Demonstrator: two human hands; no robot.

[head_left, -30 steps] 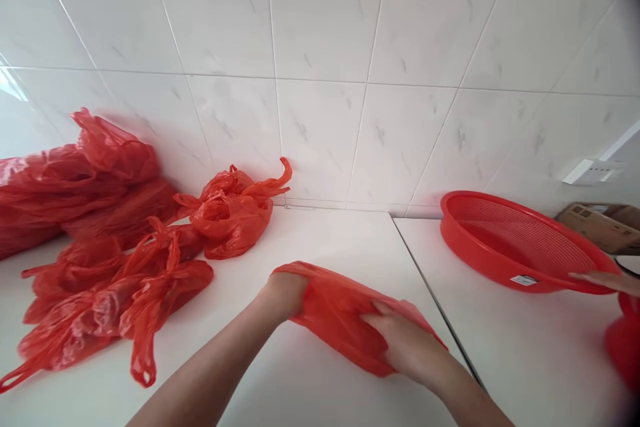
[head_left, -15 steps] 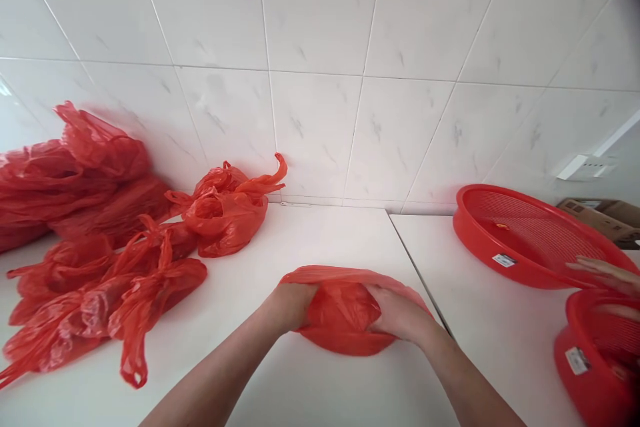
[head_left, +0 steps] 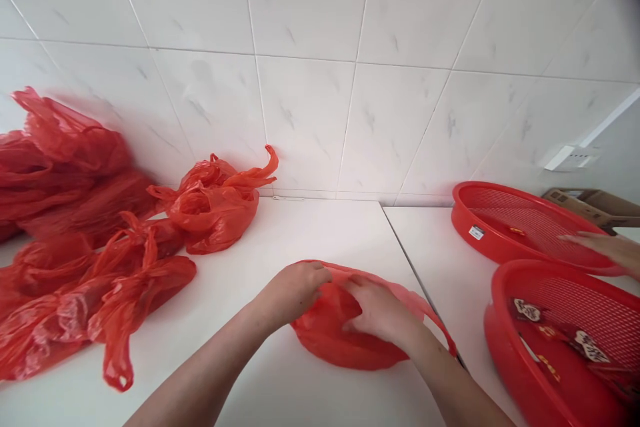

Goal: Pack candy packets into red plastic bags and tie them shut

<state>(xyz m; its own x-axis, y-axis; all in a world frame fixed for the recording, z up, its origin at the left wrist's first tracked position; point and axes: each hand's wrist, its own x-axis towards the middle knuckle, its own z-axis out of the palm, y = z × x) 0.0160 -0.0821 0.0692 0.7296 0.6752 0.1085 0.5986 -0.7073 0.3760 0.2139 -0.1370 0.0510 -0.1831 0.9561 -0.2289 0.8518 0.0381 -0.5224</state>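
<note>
A red plastic bag (head_left: 340,340) lies flattened on the white counter in front of me. My left hand (head_left: 295,288) rests on its left top edge with fingers curled and pinching the plastic. My right hand (head_left: 377,310) presses on the bag's middle, fingers bent into the film. Both hands grip the same bag.
A heap of red plastic bags (head_left: 95,240) lies at the left against the tiled wall. Two red mesh baskets sit at the right: a far basket (head_left: 505,227) and a near basket (head_left: 550,340) holding small packets. Another person's hand (head_left: 607,247) touches the far basket. A cardboard box (head_left: 595,203) stands behind.
My hands have drawn closer together on the bag, bunching it. The view shifted so the near basket has come further into sight at the right.
</note>
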